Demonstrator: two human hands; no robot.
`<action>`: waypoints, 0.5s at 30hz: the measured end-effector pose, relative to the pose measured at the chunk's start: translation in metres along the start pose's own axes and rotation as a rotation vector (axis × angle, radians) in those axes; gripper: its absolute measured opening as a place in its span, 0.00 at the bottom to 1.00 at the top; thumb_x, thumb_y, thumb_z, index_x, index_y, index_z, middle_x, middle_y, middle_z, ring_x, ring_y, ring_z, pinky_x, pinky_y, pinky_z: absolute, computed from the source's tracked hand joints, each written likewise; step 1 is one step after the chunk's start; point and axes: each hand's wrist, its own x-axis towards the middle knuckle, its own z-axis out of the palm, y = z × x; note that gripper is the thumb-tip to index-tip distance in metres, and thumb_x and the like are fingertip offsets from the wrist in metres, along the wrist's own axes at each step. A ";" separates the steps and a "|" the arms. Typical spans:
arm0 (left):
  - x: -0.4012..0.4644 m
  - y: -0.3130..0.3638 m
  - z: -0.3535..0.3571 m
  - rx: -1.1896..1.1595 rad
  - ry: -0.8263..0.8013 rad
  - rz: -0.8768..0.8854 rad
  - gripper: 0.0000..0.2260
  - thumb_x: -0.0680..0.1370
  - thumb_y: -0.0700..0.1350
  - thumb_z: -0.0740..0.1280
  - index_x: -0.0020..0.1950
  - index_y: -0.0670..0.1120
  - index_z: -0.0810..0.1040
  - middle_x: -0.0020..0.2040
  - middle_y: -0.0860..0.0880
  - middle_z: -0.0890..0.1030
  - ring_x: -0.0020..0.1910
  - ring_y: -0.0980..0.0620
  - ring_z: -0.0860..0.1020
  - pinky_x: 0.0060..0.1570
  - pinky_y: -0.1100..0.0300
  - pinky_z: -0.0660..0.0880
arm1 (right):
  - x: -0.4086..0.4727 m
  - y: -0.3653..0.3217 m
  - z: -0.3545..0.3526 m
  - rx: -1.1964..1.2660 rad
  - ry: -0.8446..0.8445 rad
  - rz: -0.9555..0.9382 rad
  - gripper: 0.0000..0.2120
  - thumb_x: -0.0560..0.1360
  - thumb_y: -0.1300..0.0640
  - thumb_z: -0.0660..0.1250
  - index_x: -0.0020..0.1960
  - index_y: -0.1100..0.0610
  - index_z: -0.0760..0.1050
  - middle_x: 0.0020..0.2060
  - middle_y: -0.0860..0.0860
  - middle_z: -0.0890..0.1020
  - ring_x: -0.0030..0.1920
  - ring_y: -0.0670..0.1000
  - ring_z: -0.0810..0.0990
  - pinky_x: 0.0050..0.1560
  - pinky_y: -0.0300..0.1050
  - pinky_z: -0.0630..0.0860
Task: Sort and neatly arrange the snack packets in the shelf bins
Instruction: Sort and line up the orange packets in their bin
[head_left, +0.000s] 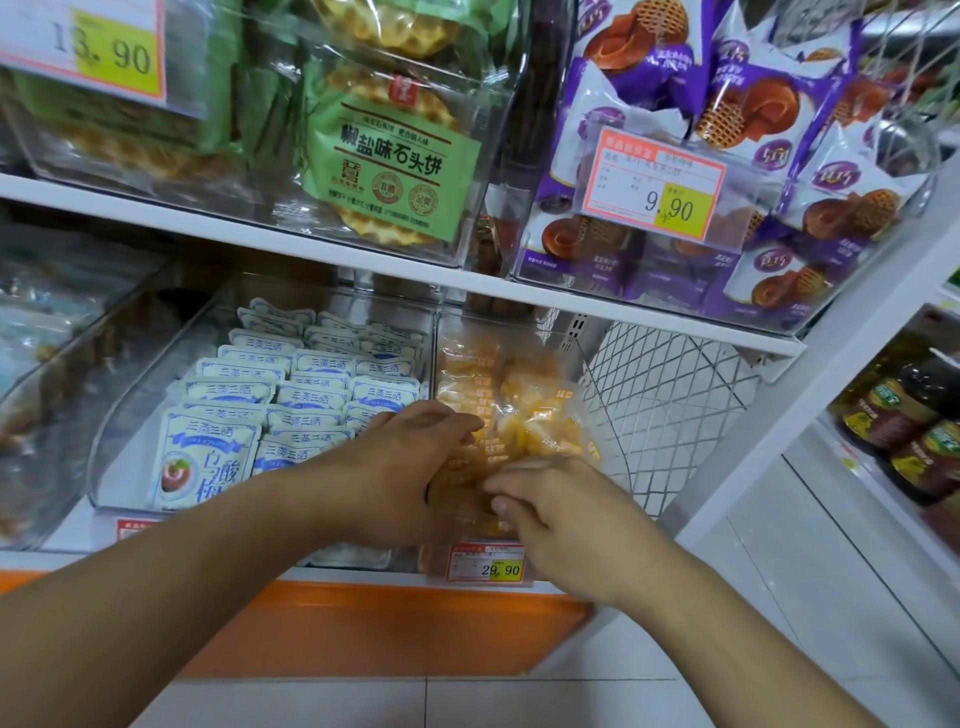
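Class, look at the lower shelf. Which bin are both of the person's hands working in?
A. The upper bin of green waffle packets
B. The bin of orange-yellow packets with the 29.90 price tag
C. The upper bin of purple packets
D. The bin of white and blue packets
B: the left hand and the right hand both rest on the orange-yellow packets above the 29.90 price tag, while the white and blue packets lie untouched alongside.

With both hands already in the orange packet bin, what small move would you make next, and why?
Probably press the front orange packets upright into a row: they lie jumbled under the left hand and right hand, while the neighbouring white packets stand in tidy rows.
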 end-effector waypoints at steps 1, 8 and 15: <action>0.000 0.000 0.000 0.002 -0.001 -0.009 0.46 0.70 0.63 0.75 0.80 0.61 0.51 0.76 0.59 0.58 0.75 0.52 0.59 0.72 0.56 0.61 | -0.001 0.003 -0.003 0.022 0.017 0.018 0.11 0.83 0.53 0.62 0.60 0.47 0.82 0.55 0.39 0.83 0.58 0.43 0.78 0.61 0.45 0.77; 0.002 0.005 -0.002 -0.036 0.008 -0.006 0.38 0.72 0.71 0.67 0.79 0.63 0.58 0.69 0.61 0.63 0.70 0.59 0.54 0.72 0.56 0.57 | -0.007 0.041 -0.026 -0.065 0.128 0.290 0.21 0.83 0.50 0.65 0.75 0.48 0.72 0.73 0.46 0.76 0.77 0.49 0.65 0.77 0.45 0.57; 0.002 0.019 -0.001 0.063 0.042 0.055 0.27 0.79 0.69 0.59 0.75 0.60 0.67 0.68 0.63 0.72 0.72 0.62 0.56 0.73 0.58 0.43 | -0.010 0.049 -0.027 0.016 -0.082 0.283 0.10 0.83 0.47 0.65 0.64 0.41 0.76 0.70 0.42 0.76 0.82 0.41 0.49 0.82 0.49 0.39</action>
